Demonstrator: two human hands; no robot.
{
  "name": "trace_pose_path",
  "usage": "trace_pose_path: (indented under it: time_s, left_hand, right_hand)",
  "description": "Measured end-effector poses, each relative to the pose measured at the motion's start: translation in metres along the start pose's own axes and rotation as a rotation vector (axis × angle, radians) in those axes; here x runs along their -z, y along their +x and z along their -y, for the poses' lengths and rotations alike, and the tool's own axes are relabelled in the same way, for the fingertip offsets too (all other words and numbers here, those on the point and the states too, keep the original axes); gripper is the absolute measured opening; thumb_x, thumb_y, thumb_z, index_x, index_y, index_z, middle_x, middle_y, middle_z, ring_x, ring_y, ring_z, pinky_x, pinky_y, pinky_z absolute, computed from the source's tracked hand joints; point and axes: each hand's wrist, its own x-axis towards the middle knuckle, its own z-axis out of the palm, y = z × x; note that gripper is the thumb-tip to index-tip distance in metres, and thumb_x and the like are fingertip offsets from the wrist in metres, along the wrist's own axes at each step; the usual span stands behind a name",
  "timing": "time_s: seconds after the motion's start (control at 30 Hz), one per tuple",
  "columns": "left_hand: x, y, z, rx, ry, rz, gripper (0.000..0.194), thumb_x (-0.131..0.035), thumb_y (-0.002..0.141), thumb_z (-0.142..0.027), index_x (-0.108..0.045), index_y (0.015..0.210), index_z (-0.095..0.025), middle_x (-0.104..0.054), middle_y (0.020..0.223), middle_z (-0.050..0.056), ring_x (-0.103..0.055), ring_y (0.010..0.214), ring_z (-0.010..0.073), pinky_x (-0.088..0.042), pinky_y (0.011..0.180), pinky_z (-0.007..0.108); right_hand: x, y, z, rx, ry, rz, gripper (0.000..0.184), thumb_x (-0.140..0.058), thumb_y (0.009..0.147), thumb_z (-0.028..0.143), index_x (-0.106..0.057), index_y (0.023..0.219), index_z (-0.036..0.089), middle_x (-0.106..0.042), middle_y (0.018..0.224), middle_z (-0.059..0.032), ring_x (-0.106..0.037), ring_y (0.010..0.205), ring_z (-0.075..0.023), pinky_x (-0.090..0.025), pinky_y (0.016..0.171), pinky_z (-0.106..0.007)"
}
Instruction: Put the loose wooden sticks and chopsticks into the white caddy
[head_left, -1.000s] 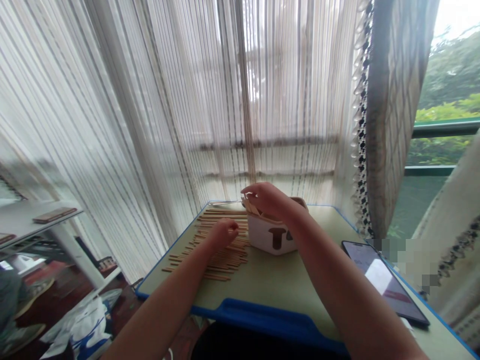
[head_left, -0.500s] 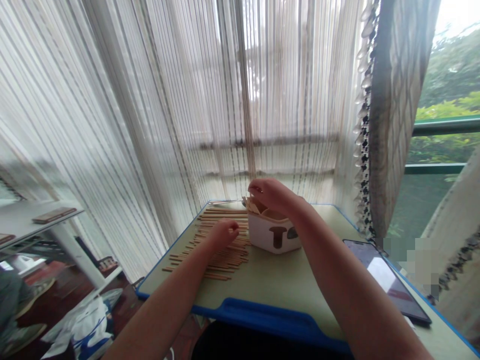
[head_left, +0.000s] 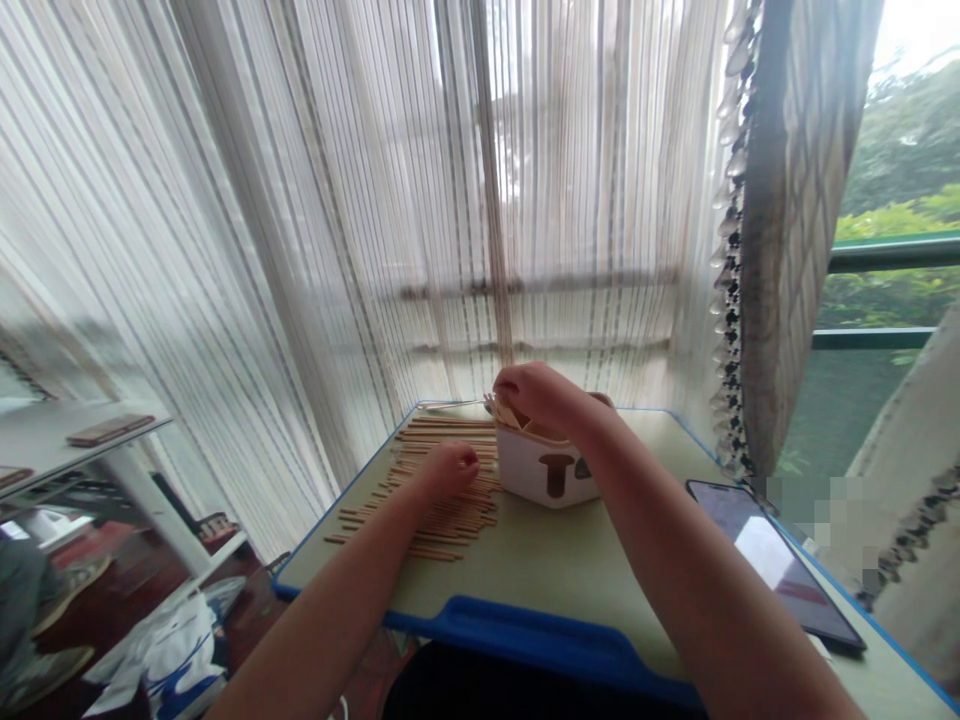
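Note:
Several thin wooden sticks [head_left: 420, 505] lie in rows on the left part of a pale green table with a blue rim [head_left: 525, 630]. My left hand [head_left: 448, 469] rests on them with its fingers curled; what it grips, if anything, is hidden. A white box with brown letters [head_left: 544, 475] stands just right of the sticks and holds more sticks. My right hand [head_left: 536, 393] hovers over the box's left rim, fingers pinched down among the sticks inside.
A dark phone [head_left: 772, 560] lies on the table at the right. Striped sheer curtains [head_left: 375, 200] hang close behind the table. At the left stands a white shelf [head_left: 82, 435], and clothes lie on the floor [head_left: 165, 640].
My left hand has crept slightly right and forward on the sticks. My right hand stays over the box, shifting a little at its rim.

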Motion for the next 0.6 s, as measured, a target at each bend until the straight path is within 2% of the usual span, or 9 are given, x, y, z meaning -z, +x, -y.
trace_pose_path:
  time_s: [0.13,0.23,0.6]
  left_hand:
    - [0.002,-0.001,-0.003,-0.054,-0.006,0.115,0.019,-0.051,0.074,-0.023,-0.068,0.076,-0.016,-0.064,0.073,0.003,-0.054,0.068,0.0140,-0.038,0.066,0.024]
    - [0.004,-0.001,-0.005,-0.059,-0.010,0.164,0.018,-0.052,0.070,-0.019,-0.069,0.076,-0.016,-0.064,0.074,0.003,-0.055,0.069,0.0141,-0.039,0.067,0.024]
    - [0.001,-0.003,0.000,-0.017,-0.018,0.093,0.022,-0.056,0.071,-0.023,-0.069,0.088,-0.020,-0.062,0.089,0.004,-0.055,0.079,0.0157,-0.042,0.076,0.026]
  right_hand:
    - [0.005,-0.004,0.006,0.025,0.061,0.037,0.025,-0.045,0.083,0.017,-0.070,0.090,0.017,-0.069,0.082,-0.0052,-0.058,0.070,-0.0112,-0.036,0.063,-0.020]
    - [0.012,-0.007,0.009,-0.008,0.044,0.028,0.025,-0.047,0.081,0.015,-0.070,0.091,0.017,-0.070,0.082,-0.0055,-0.059,0.071,-0.0117,-0.038,0.063,-0.021]
    - [0.015,-0.006,-0.003,-0.082,-0.030,-0.029,0.027,-0.045,0.081,0.012,-0.070,0.090,0.017,-0.070,0.085,-0.0068,-0.061,0.074,-0.0143,-0.040,0.066,-0.023]
